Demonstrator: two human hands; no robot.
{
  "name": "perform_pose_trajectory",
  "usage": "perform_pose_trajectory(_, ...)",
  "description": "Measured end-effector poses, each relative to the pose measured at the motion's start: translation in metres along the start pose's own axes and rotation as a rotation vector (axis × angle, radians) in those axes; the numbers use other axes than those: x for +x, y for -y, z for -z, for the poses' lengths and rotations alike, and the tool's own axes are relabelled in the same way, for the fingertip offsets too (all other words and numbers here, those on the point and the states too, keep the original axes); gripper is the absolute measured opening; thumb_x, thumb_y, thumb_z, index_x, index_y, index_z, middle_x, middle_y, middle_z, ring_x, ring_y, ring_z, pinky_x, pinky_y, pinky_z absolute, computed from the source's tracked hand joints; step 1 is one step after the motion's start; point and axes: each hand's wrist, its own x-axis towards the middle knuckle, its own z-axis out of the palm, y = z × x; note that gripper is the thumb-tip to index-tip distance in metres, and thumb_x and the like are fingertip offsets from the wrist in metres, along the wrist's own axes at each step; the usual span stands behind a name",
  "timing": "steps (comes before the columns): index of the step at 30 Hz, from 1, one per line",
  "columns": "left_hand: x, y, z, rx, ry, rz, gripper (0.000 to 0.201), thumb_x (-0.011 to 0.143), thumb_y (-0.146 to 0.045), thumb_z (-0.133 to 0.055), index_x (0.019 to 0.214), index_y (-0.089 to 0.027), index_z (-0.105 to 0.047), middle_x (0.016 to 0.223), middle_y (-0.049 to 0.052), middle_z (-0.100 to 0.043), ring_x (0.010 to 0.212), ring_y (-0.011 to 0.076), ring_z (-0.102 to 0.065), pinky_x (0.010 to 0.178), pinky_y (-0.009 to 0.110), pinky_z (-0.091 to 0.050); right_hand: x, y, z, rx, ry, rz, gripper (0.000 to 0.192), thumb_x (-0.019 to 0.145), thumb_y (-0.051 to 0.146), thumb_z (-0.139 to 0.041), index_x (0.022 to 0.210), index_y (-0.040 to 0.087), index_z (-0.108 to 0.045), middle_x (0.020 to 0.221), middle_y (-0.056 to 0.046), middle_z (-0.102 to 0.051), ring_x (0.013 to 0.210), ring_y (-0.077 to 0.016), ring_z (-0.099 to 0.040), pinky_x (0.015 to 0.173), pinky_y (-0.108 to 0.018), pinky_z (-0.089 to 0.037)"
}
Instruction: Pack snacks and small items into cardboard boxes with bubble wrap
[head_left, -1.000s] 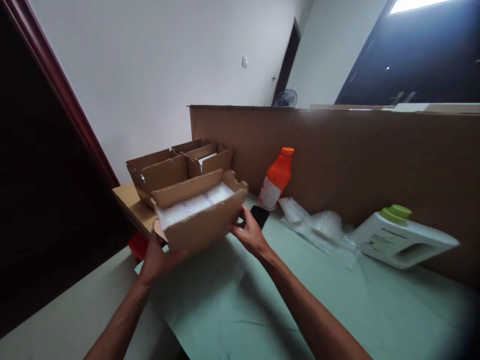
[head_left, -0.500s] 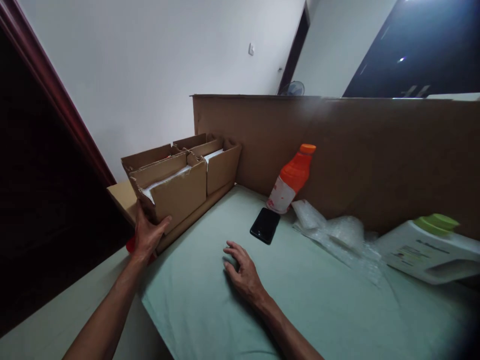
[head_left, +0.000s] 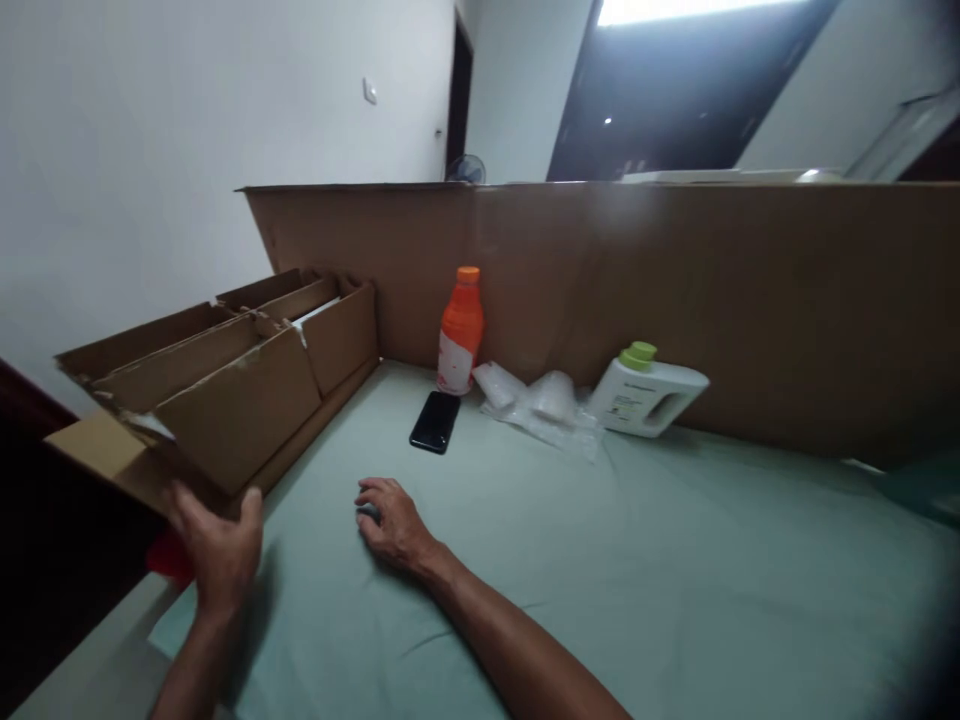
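Note:
Several open cardboard boxes [head_left: 247, 415] stand grouped at the left of the pale green sheet [head_left: 525, 540]. My left hand [head_left: 221, 550] is at their near lower corner, thumb and fingers apart; whether its fingertips touch the cardboard is hard to tell. Something red [head_left: 171, 557] shows just behind that hand, mostly hidden. My right hand [head_left: 394, 522] hovers over or rests on the sheet with loosely curved fingers and nothing in them. Beyond it lies a black phone [head_left: 435, 422], screen up. An orange-capped bottle [head_left: 459, 335] stands upright behind the phone.
Clear bubble wrap [head_left: 544, 408] lies right of the bottle. A white jug with a green cap [head_left: 645, 393] leans against the tall cardboard panel [head_left: 675, 290] along the back. Part of a teal object [head_left: 922, 490] shows at the right edge.
The view has swung right, so things sit further left. My left hand has loosened from the box's near corner, thumb now off its front face. My right hand stays over the sheet.

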Motion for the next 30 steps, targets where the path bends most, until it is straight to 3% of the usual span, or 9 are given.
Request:
perform_pose_trajectory(2,-0.039,-0.021,-0.01,-0.02,0.067,-0.082,0.092,0.088,-0.046,-0.063,0.158,-0.012,-0.015,0.164,0.022,-0.015,0.154,0.0371,-0.013,0.124,0.058,-0.019,-0.001,0.004,0.0,-0.022,0.05,0.04,0.024,0.072,0.01,-0.067,0.094,0.019,-0.071,0.121,-0.011,-0.072,0.119,-0.0255,-0.062,0.106,-0.042,-0.046)
perform_pose_trajectory(7,-0.102,-0.075,-0.053,-0.183,0.592,-0.147,0.065,0.096,-0.045,-0.049,0.153,-0.019,-0.033,0.162,0.018,-0.029,0.151,0.0318,-0.025,0.123,0.057,-0.024,-0.033,0.017,0.027,-0.063,0.147,0.093,0.014,0.073,0.02,-0.07,0.087,0.021,-0.072,0.106,-0.005,-0.076,0.111,-0.0271,-0.064,0.096,-0.039,-0.051)
perform_pose_trajectory(10,-0.115,-0.104,-0.085,-0.212,0.772,-0.211,0.058,0.098,-0.044,-0.044,0.15,-0.019,-0.04,0.161,0.016,-0.034,0.151,0.0299,-0.027,0.123,0.056,-0.023,-0.092,0.023,0.07,-0.089,0.188,0.093,0.012,0.076,0.022,-0.067,0.086,0.022,-0.073,0.099,-0.006,-0.076,0.102,-0.0263,-0.065,0.092,-0.037,-0.052)
perform_pose_trajectory(15,-0.146,-0.152,-0.134,-0.134,0.989,-0.509,0.055,0.097,-0.039,-0.044,0.145,-0.013,-0.048,0.157,0.02,-0.04,0.147,0.0326,-0.035,0.12,0.056,-0.03,-0.207,0.02,0.162,-0.108,0.214,-0.032,0.024,0.085,0.023,-0.063,0.107,0.026,-0.072,0.123,-0.006,-0.071,0.118,-0.0243,-0.062,0.108,-0.042,-0.044)
perform_pose_trajectory(18,-0.167,-0.169,-0.149,-0.043,1.073,-0.649,0.054,0.095,-0.037,-0.05,0.143,-0.014,-0.052,0.156,0.02,-0.041,0.148,0.0355,-0.032,0.121,0.057,-0.026,-0.224,0.006,0.215,-0.162,0.067,-0.17,0.024,0.088,0.022,-0.059,0.108,0.027,-0.072,0.113,-0.007,-0.074,0.108,-0.0234,-0.067,0.101,-0.042,-0.05)
perform_pose_trajectory(20,-0.176,-0.174,-0.152,0.005,1.085,-0.696,0.054,0.094,-0.037,-0.053,0.143,-0.015,-0.054,0.157,0.02,-0.041,0.149,0.0373,-0.03,0.122,0.058,-0.022,-0.203,-0.009,0.244,-0.276,-0.03,-0.233,0.024,0.089,0.023,-0.057,0.106,0.026,-0.072,0.105,-0.007,-0.076,0.1,-0.024,-0.07,0.093,-0.042,-0.054)
perform_pose_trajectory(23,-0.182,-0.173,-0.152,0.073,1.081,-0.739,0.057,0.094,-0.039,-0.053,0.146,-0.017,-0.05,0.159,0.02,-0.036,0.15,0.0378,-0.028,0.122,0.059,-0.019,-0.138,-0.038,0.268,-0.484,-0.122,-0.257,0.024,0.086,0.02,-0.059,0.106,0.021,-0.072,0.107,-0.009,-0.076,0.102,-0.0258,-0.069,0.093,-0.043,-0.053)
perform_pose_trajectory(26,-0.184,-0.171,-0.154,0.106,1.078,-0.733,0.059,0.094,-0.042,-0.053,0.148,-0.019,-0.048,0.16,0.019,-0.034,0.151,0.0368,-0.027,0.123,0.058,-0.019,-0.056,-0.07,0.265,-0.569,-0.181,-0.235,0.031,0.083,0.019,-0.066,0.113,0.016,-0.07,0.12,-0.014,-0.072,0.117,-0.0306,-0.061,0.103,-0.047,-0.046)
perform_pose_trajectory(30,-0.186,-0.169,-0.158,0.112,1.086,-0.711,0.061,0.094,-0.049,-0.053,0.148,-0.022,-0.048,0.161,0.018,-0.033,0.152,0.0348,-0.025,0.124,0.056,-0.018,0.035,-0.108,0.24,-0.621,-0.256,-0.237,0.049,0.076,0.023,-0.077,0.122,0.01,-0.066,0.137,-0.023,-0.06,0.135,-0.0404,-0.044,0.106,-0.055,-0.037)
